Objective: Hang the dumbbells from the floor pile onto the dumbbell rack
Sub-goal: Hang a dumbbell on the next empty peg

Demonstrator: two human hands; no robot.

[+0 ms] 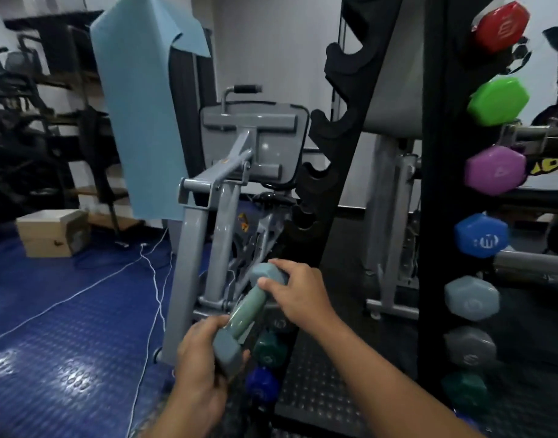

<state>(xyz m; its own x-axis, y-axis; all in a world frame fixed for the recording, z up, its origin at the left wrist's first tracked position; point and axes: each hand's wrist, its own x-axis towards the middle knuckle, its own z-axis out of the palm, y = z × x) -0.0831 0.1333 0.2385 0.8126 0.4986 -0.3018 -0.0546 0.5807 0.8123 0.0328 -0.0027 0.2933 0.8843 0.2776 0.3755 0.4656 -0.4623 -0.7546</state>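
Grey-green dumbbell (244, 314) held tilted in front of the dumbbell rack (366, 172), lower-left head near the viewer, upper-right head toward the rack's left side. Left hand (197, 371) wrapped under and around the lower head, fingers curled against it, thumb along the top by the handle. Right hand (298, 295) gripping the upper head from the right, thumb laid across the inner face of that head, fingers curled over the far side. Handle bare between the two hands, clear of the floor.

Dumbbell coated in a smooth, slightly glossy grey-green skin; hexagonal heads, rounded thick handle. No readable marking on it.

Rack black, upright, with hooked cradles down its left upright (331, 134), the upper ones in view holding nothing. Right side of the rack loaded with one dumbbell end per level, top to bottom: red (500, 26), green (499, 101), purple (494, 170), blue (480, 235), pale grey-blue (472, 298), grey (469, 350), dark green (464, 390).

Below the held dumbbell, low against the rack's left side: a dark green dumbbell (269, 349) and a blue dumbbell (261, 384); whether resting in cradles or on the floor cannot be told. Blue studded floor mat (65, 343) to the left, black studded mat (315, 393) under the rack.
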